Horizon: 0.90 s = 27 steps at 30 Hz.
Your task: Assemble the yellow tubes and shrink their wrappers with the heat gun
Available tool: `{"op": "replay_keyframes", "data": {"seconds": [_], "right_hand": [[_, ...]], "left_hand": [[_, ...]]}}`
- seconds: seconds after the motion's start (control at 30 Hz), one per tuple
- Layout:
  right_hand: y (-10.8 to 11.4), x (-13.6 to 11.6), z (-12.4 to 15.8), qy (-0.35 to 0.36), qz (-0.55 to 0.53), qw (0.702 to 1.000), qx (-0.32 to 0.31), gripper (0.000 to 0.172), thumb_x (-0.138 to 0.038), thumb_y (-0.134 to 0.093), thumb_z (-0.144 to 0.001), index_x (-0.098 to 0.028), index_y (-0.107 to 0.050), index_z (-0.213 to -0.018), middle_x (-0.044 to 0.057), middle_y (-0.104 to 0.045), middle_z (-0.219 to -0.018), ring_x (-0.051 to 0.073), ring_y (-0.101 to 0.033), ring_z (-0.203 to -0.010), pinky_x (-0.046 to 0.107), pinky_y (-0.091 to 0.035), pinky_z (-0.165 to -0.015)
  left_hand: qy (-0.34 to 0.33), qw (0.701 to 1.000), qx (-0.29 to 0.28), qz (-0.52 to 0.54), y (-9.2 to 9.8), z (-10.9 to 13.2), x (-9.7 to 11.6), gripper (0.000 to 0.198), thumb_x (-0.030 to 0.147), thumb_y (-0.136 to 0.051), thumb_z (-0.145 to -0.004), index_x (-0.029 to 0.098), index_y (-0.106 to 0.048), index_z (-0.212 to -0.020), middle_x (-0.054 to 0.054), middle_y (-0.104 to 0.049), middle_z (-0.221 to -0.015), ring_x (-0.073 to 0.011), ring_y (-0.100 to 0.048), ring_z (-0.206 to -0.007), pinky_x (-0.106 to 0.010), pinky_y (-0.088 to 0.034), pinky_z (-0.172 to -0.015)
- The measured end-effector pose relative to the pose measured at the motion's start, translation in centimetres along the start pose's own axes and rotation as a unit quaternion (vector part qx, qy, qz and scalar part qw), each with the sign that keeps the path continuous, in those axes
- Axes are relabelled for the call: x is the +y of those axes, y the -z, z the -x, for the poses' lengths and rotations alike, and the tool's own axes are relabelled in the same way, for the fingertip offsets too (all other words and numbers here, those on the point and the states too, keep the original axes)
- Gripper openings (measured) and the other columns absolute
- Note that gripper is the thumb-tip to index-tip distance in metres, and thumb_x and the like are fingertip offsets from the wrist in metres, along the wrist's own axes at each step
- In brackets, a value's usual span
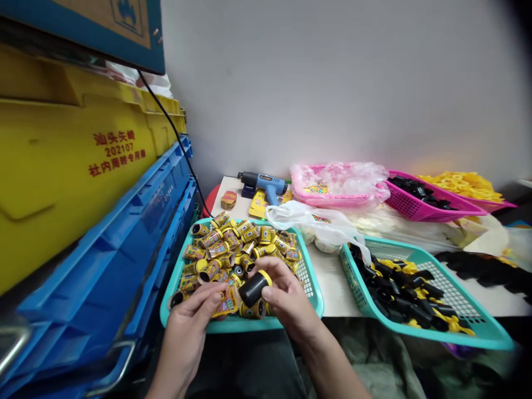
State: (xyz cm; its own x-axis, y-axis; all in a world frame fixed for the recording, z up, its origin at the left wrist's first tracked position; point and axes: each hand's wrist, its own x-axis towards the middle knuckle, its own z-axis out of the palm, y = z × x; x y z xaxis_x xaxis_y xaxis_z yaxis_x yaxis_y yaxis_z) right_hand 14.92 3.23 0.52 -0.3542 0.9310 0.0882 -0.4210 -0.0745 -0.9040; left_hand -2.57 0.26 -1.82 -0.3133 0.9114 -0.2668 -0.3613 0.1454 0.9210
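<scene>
My right hand (286, 293) grips a black cylinder with a yellow ring at one end (254, 288), its fingers around the yellow end. My left hand (187, 327) reaches in from below, its fingertips close to the cylinder's lower end, and I cannot tell whether they touch it. Beneath both hands is a teal plastic tray (266, 325) heaped with several yellow-capped canisters with colourful labels (224, 249). To the right, a second teal tray (457, 327) holds several black cylinders (419, 316) and loose yellow pieces.
Stacked yellow and blue plastic crates (95, 183) rise along the left. A blue hot air gun (266, 185), a white plastic bag (316, 221) and pink baskets (428, 205) with black and yellow parts stand at the back, against a white wall.
</scene>
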Motion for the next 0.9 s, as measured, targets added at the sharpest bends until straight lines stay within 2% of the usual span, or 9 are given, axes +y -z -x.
{"op": "replay_keyframes", "data": {"seconds": [0.1,0.17,0.3,0.4,0.5,0.63,0.77,0.83,0.9], "right_hand": [[0.9,0.5,0.2,-0.032,0.046,0.998,0.004,0.036,-0.041,-0.077,-0.072,-0.022,-0.062,-0.098,0.000,-0.058,-0.087,0.010,-0.053,-0.076,0.020,-0.044,-0.067],[1.6,0.7,0.5,-0.053,0.065,0.996,0.005,0.038,-0.043,-0.078,-0.071,-0.021,-0.062,-0.098,-0.001,-0.056,-0.081,0.009,-0.052,-0.068,0.020,-0.043,-0.061],[2.7,0.6,1.0,-0.066,0.116,0.991,-0.014,0.037,-0.042,-0.078,-0.071,-0.019,-0.066,-0.098,0.000,-0.057,-0.080,0.009,-0.052,-0.066,0.020,-0.042,-0.059],[2.9,0.6,1.2,-0.067,0.134,0.988,-0.038,0.037,-0.041,-0.077,-0.073,-0.020,-0.068,-0.102,0.001,-0.061,-0.082,0.011,-0.055,-0.070,0.022,-0.044,-0.063],[2.5,0.6,1.1,-0.013,0.190,0.981,-0.029,0.035,-0.037,-0.079,-0.072,-0.023,-0.070,-0.102,0.002,-0.063,-0.089,0.012,-0.058,-0.078,0.024,-0.046,-0.069],[1.8,0.6,1.0,0.072,0.246,0.966,-0.027,0.034,-0.032,-0.081,-0.070,-0.028,-0.072,-0.103,0.004,-0.062,-0.102,0.016,-0.058,-0.096,0.026,-0.047,-0.080],[1.4,1.5,1.0,0.049,0.172,0.982,-0.062,0.028,-0.042,-0.069,-0.083,-0.030,-0.071,-0.108,0.003,-0.059,-0.106,0.015,-0.055,-0.102,0.027,-0.043,-0.090],[1.1,2.4,1.1,-0.020,0.075,0.995,-0.064,0.031,-0.045,-0.063,-0.088,-0.030,-0.067,-0.114,0.003,-0.058,-0.108,0.014,-0.055,-0.102,0.027,-0.043,-0.089],[0.7,3.3,1.2,-0.094,-0.035,0.992,-0.072,0.039,-0.047,-0.066,-0.085,-0.030,-0.062,-0.119,0.003,-0.058,-0.110,0.013,-0.057,-0.096,0.025,-0.047,-0.079]], "left_hand": [[-0.003,1.000,0.007,0.014,-0.5,0.2,0.1,0.038,0.052,-0.087,-0.041,0.025,-0.078,-0.067,-0.009,-0.075,-0.093,-0.0253,-0.064,-0.098,-0.016,-0.050,-0.051],[-0.034,0.999,-0.007,0.006,-0.5,0.2,-0.2,0.035,0.052,-0.086,-0.045,0.026,-0.078,-0.068,-0.008,-0.075,-0.091,-0.0232,-0.065,-0.095,-0.016,-0.051,-0.052],[-0.123,0.989,-0.069,-0.049,0.1,-0.1,-1.1,0.023,0.047,-0.081,-0.062,0.029,-0.079,-0.076,-0.004,-0.076,-0.089,-0.0157,-0.067,-0.091,-0.018,-0.054,-0.078],[-0.178,0.972,-0.115,-0.097,0.5,-0.2,-1.2,0.013,0.039,-0.075,-0.071,0.031,-0.078,-0.081,-0.002,-0.076,-0.093,-0.0140,-0.068,-0.091,-0.018,-0.053,-0.082],[-0.233,0.952,-0.127,-0.154,0.5,0.0,-0.7,0.010,0.032,-0.072,-0.075,0.033,-0.078,-0.083,-0.001,-0.077,-0.092,-0.0140,-0.070,-0.090,-0.017,-0.055,-0.079],[-0.258,0.938,-0.121,-0.198,-0.1,0.6,0.2,0.024,0.022,-0.075,-0.067,0.035,-0.078,-0.087,-0.001,-0.078,-0.091,-0.0147,-0.072,-0.088,-0.017,-0.054,-0.079],[-0.216,0.954,-0.135,-0.157,-0.6,1.3,0.3,0.027,0.017,-0.076,-0.062,0.033,-0.078,-0.083,0.000,-0.078,-0.088,-0.0157,-0.073,-0.084,-0.016,-0.054,-0.076],[-0.182,0.964,-0.139,-0.132,-0.7,1.4,0.3,0.026,0.017,-0.076,-0.063,0.032,-0.078,-0.083,-0.001,-0.078,-0.090,-0.0162,-0.073,-0.085,-0.016,-0.054,-0.076],[-0.158,0.969,-0.145,-0.120,-0.5,1.4,0.4,0.025,0.018,-0.077,-0.063,0.031,-0.078,-0.084,-0.001,-0.078,-0.091,-0.0171,-0.073,-0.087,-0.017,-0.054,-0.076]]}}
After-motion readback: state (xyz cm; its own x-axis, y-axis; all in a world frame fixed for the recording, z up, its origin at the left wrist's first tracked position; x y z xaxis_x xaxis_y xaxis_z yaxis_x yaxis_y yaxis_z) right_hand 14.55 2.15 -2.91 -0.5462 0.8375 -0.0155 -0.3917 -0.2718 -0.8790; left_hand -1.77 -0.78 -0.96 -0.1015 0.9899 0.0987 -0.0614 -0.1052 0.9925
